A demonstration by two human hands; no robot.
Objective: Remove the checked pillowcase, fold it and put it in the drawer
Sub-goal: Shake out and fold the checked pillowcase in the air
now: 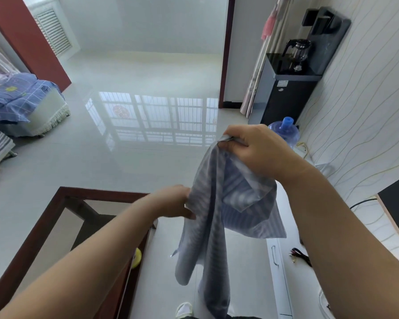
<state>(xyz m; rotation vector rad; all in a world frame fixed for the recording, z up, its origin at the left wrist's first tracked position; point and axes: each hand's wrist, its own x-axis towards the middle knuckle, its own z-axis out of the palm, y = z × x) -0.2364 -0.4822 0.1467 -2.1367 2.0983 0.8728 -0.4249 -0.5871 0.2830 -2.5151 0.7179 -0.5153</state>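
The blue-and-white checked pillowcase (217,217) hangs loose and crumpled in the air in front of me. My right hand (251,150) grips its top corner, held high. Lower and to the left, my left hand (175,201) pinches the cloth's left edge. The lower part of the pillowcase dangles down toward my feet. A white drawer front with a metal handle (275,255) shows at the lower right, partly hidden behind my right arm.
A glass-topped coffee table with a dark red wooden frame (62,196) stands at my lower left, with a yellow object (137,257) beside it. A black water dispenser (288,88), a blue water bottle (286,130) and cables (301,257) are on the right. A sofa with blue bedding (21,100) sits far left.
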